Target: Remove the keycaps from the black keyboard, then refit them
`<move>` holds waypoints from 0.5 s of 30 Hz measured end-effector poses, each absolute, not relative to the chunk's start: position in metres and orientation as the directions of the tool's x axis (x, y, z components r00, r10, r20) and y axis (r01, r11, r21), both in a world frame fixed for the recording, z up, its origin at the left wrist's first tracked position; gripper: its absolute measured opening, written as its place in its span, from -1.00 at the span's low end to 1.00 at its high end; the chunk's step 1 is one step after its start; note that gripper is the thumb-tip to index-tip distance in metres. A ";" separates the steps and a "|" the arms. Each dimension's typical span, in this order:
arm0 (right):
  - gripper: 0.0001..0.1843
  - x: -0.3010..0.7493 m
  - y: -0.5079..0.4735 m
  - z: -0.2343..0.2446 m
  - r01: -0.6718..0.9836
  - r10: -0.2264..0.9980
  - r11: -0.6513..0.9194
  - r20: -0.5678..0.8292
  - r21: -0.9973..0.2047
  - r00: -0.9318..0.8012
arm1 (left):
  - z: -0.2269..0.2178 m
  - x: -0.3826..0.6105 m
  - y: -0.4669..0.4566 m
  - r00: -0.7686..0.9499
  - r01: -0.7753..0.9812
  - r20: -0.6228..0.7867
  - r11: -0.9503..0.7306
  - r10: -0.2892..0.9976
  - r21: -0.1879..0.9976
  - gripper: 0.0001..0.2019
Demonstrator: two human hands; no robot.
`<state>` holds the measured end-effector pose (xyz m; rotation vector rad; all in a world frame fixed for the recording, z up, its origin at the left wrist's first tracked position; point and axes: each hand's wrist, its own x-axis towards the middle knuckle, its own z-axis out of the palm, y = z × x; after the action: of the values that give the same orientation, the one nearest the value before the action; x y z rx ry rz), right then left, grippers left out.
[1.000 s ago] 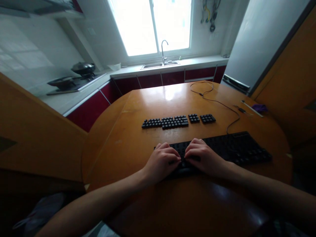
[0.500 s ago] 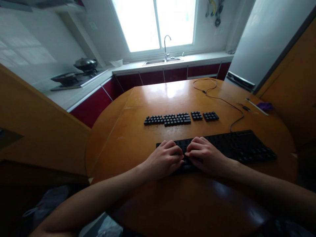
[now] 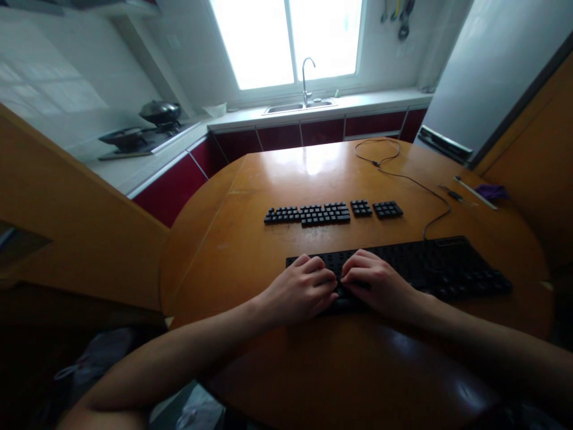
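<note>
A black keyboard [image 3: 403, 263] lies near the front of the wooden table, its left part under my two hands. My left hand [image 3: 307, 286] rests over that left part, fingers curled and bunched together against the keys. Close beside it, my right hand [image 3: 373, 278] has its fingers bent and pressed together, the fingertips nearly meeting those of my left hand. Whatever is between the fingertips is hidden. Behind the keyboard, loose black keycaps [image 3: 324, 215] are lined up in rows, with two smaller blocks of keycaps [image 3: 387, 209] on the right.
The keyboard's cable [image 3: 416, 182] curls toward the table's [image 3: 215, 239] back edge. At the right lie a thin white stick [image 3: 477, 194], a small dark tool [image 3: 454, 194] and a purple cloth [image 3: 491, 191]. A sink [image 3: 286, 108] and stove [image 3: 154, 140] stand beyond.
The view has shifted slightly, so the scene sits a little further right. Both hands stay at the same spot on the keyboard, with only slight finger movement.
</note>
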<state>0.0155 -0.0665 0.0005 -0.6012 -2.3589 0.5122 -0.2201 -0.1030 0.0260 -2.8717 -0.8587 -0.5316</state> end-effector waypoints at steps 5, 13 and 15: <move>-0.86 0.014 -0.068 0.000 0.283 0.524 0.827 0.484 -0.486 -0.701 | 0.025 -0.219 -0.102 0.749 0.568 0.375 -0.821 0.546 0.060 -0.84; -0.85 0.015 -0.068 0.002 0.318 0.513 0.841 0.456 -0.439 -0.728 | 0.022 -0.217 -0.104 0.719 0.593 0.393 -0.801 0.574 0.084 -0.82; -0.87 0.016 -0.070 0.007 0.339 0.509 0.845 0.430 -0.413 -0.745 | 0.022 -0.217 -0.104 0.724 0.588 0.391 -0.805 0.568 0.081 -0.82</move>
<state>0.0157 -0.0696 0.0069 -0.6200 -2.4789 0.4195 -0.2165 -0.1040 0.0216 -2.8713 -0.9625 -0.6268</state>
